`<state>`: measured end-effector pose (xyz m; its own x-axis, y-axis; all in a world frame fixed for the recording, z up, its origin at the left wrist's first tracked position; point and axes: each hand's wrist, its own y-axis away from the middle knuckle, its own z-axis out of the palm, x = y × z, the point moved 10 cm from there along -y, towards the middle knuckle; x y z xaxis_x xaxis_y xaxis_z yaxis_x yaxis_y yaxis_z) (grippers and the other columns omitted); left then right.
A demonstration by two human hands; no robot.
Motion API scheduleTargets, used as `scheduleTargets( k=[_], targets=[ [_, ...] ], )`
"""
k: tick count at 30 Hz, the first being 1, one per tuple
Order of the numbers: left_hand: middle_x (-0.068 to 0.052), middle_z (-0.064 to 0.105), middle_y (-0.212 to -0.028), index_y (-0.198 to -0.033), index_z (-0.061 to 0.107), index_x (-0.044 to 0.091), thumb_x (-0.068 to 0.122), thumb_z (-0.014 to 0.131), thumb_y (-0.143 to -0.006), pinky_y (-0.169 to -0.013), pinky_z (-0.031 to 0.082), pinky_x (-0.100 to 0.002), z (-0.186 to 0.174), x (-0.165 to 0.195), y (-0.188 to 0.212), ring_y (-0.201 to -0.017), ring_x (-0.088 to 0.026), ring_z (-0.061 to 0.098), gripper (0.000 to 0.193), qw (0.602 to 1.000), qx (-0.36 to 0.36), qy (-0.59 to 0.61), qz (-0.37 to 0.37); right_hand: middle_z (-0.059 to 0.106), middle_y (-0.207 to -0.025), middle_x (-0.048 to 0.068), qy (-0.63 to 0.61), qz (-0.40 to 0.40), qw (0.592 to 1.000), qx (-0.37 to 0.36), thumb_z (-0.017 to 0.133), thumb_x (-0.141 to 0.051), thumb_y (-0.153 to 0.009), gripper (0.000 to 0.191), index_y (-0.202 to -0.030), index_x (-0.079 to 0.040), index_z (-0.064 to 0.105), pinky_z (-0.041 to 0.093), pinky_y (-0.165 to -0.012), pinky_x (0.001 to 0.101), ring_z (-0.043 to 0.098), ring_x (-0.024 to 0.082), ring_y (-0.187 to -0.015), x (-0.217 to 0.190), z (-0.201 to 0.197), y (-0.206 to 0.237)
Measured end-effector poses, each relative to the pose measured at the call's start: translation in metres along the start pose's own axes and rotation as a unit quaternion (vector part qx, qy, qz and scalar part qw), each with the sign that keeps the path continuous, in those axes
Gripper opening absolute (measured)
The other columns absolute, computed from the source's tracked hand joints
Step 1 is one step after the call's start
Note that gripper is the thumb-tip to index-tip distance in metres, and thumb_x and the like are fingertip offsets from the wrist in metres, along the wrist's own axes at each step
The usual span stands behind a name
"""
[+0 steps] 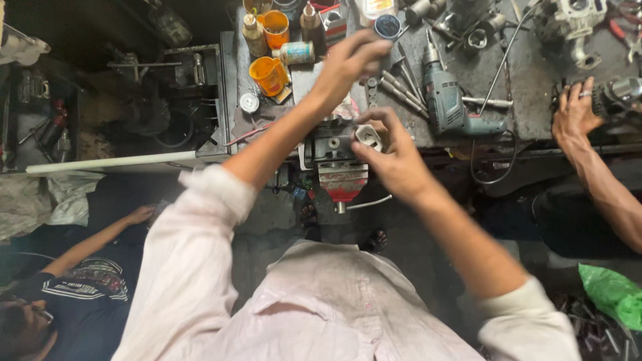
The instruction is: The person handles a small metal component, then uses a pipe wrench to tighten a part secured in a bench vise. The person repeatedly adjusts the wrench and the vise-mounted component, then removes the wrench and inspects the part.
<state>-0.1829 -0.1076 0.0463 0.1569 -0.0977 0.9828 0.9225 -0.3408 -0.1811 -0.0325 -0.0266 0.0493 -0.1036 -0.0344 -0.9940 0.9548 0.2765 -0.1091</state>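
Note:
My left hand [344, 67] stretches out over the workbench, its fingertips at a small round dark tin [387, 26], holding nothing that I can see. My right hand [394, 160] pinches a small whitish part [368, 136] just above a grey metal engine part [331, 144]. That engine part sits clamped in a red bench vise [343, 182] at the bench's front edge. Both of my arms are in pale shirt sleeves.
A grey-green electric drill [445, 100] lies right of my hands, with loose bits [400, 87] beside it. Orange cups [268, 75] and bottles [254, 35] stand at the back left. A co-worker's hand [575, 113] grips a metal part [623, 90] at right. Another person [80, 287] sits at the lower left.

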Motion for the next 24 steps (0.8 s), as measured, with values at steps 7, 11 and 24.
scheduleTargets(
  k=[7, 11, 24],
  targets=[
    [-0.007, 0.077, -0.122, -0.128, 0.073, 0.013, 0.057, 0.061, -0.097, -0.102, 0.055, -0.035, 0.137, 0.011, -0.018, -0.115, -0.019, 0.072, 0.055, 0.920, -0.335, -0.192, 0.065, 0.054, -0.120, 0.008, -0.084, -0.074, 0.939, 0.325, 0.058, -0.008, -0.107, 0.012, -0.118, -0.008, 0.053, 0.047, -0.093, 0.0289, 0.052, 0.014, -0.108, 0.028, 0.026, 0.017],
    [-0.015, 0.067, -0.138, -0.146, 0.058, 0.006, 0.056, 0.053, -0.107, -0.117, 0.046, -0.042, 0.032, 0.062, 0.036, -0.133, -0.028, 0.062, 0.063, 0.968, -0.064, -0.230, 0.071, 0.054, -0.126, 0.014, 0.418, -0.113, 0.895, 0.108, 0.067, -0.027, -0.098, 0.038, -0.134, -0.018, 0.061, 0.049, -0.089, 0.0379, 0.058, 0.028, -0.099, -0.037, -0.008, 0.030],
    [-0.020, 0.043, -0.150, -0.145, 0.040, -0.001, 0.015, 0.081, -0.068, -0.124, 0.018, -0.055, 0.035, 0.043, 0.132, -0.150, -0.047, 0.017, 0.088, 0.784, -0.398, -0.474, 0.056, 0.067, -0.075, 0.011, 0.610, -0.262, 0.740, -0.108, 0.056, -0.031, -0.108, 0.028, -0.095, -0.007, 0.055, 0.052, -0.059, 0.0451, 0.067, 0.033, -0.066, -0.040, -0.006, -0.036]
  ],
)
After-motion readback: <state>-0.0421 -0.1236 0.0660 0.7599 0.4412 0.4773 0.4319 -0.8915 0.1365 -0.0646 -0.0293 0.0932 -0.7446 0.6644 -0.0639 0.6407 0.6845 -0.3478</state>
